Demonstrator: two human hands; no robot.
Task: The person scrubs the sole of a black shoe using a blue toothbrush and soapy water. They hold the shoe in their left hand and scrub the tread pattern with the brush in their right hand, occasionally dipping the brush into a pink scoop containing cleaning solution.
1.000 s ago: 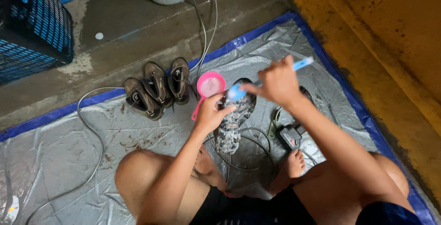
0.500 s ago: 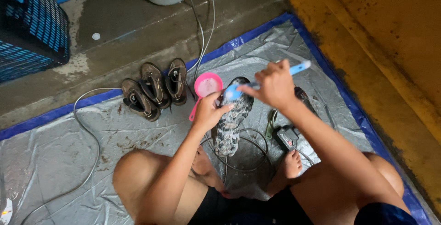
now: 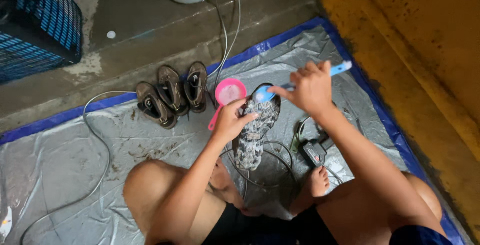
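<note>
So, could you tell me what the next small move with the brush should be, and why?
Probably a short stroke down the sole toward the heel. The right hand has the blue brush at the toe end of the upturned shoe, which the left hand steadies; the rest of the sole lies unbrushed below it.

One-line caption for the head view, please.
Left hand steadies an upturned shoe while the right hand holds a blue brush to its sole.

The right hand (image 3: 311,89) has slid the blue brush (image 3: 264,94) along the upturned shoe (image 3: 255,130) — its head now sits at the shoe's far end, nearer the pink scoop (image 3: 228,95). The left hand (image 3: 231,121) has shifted its grip — fingers spread wider over the shoe's edge, on the scoop's side.
</note>
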